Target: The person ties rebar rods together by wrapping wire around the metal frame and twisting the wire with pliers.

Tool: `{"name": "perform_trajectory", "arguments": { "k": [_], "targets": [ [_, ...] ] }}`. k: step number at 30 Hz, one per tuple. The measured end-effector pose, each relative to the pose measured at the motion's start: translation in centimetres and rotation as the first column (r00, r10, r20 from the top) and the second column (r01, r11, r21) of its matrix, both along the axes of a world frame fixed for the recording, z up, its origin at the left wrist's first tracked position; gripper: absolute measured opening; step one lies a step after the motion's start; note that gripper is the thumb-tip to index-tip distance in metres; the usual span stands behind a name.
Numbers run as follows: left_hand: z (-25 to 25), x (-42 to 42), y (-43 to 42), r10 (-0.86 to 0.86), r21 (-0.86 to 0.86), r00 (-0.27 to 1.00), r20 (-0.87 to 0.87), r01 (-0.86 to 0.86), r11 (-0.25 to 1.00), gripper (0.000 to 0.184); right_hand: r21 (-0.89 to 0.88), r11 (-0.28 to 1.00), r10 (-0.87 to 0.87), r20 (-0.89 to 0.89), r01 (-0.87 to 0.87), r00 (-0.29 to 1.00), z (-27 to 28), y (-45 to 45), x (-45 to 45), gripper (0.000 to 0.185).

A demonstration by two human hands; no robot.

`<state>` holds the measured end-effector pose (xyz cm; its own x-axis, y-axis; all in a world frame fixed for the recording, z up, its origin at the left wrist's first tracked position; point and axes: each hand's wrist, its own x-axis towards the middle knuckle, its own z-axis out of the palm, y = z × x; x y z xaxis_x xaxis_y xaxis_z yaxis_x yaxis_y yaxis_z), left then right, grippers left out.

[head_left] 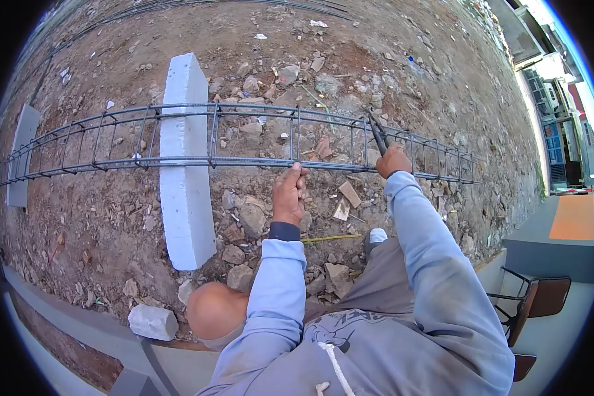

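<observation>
A long rebar cage (pixel 251 160) of straight bars and square stirrups runs across in front of me. My right hand (pixel 395 160) is closed around the handles of dark pincers (pixel 379 133), whose head reaches the far upper bar beside a stirrup. My left hand (pixel 289 193) has its fingers curled, with a fingertip at the near bar close to another stirrup. Whatever lies inside those fingers is hidden. A white block (pixel 186 214) sits under the cage to the left of my left hand.
A second pale block (pixel 22 158) supports the cage's far left. Broken stones (pixel 252 218) and rubble cover the dirt. A white stone lump (pixel 153 322) lies by my knee. A brown chair (pixel 546 297) stands at right. More bars (pixel 178 3) lie at the top.
</observation>
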<state>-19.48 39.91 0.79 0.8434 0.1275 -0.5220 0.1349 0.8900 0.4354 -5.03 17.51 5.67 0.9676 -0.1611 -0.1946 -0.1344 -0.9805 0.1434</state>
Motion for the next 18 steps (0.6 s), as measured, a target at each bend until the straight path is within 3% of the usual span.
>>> {"name": "perform_trajectory", "arguments": {
  "k": [3, 4, 5, 7, 9, 12, 15, 18],
  "targets": [
    [-0.3, 0.2, 0.3, -0.023, 0.176, 0.996, -0.081, 0.037, 0.984, 0.025, 0.059, 0.998, 0.020, -0.058, -0.016, 0.998, 3.1, 1.1, 0.3, 0.027],
    [0.0, 0.3, 0.2, 0.011, 0.225, 0.994, -0.107, 0.013, 0.974, 0.026, 0.123, 0.984, 0.130, -0.009, -0.128, 0.991, 2.1, 0.2, 0.8, 0.020],
    [0.3, 0.2, 0.3, -0.006, 0.258, 0.995, -0.102, 0.032, 0.966, 0.026, 0.304, 0.951, 0.085, -0.091, -0.054, 0.992, 1.0, -0.8, 0.7, 0.020],
    [0.7, 0.3, 0.5, -0.030, 0.320, 0.995, -0.090, 0.058, 0.946, 0.028, 0.605, 0.786, 0.052, -0.267, 0.125, 0.962, 4.5, 0.9, -2.1, 0.021],
    [0.6, 0.0, 0.2, -0.015, 0.307, 0.998, -0.068, 0.036, 0.951, 0.028, 0.741, 0.602, 0.114, -0.447, 0.296, 0.887, 9.2, 3.9, -5.8, 0.019],
    [0.1, -0.6, -0.2, 0.002, 0.234, 0.998, -0.058, 0.012, 0.972, 0.027, 0.718, 0.663, 0.301, -0.517, 0.214, 0.801, 9.8, 5.0, -8.7, 0.019],
    [0.3, -0.8, 0.0, -0.005, 0.186, 0.999, -0.050, 0.014, 0.983, 0.025, 0.714, 0.682, 0.350, -0.506, 0.155, 0.789, 10.8, 6.9, -10.7, 0.021],
    [0.1, -1.0, 0.3, -0.033, 0.197, 0.999, -0.032, 0.039, 0.980, 0.025, 0.620, 0.784, 0.374, -0.505, 0.026, 0.778, 10.5, 7.0, -11.0, 0.043]
  ]
}}
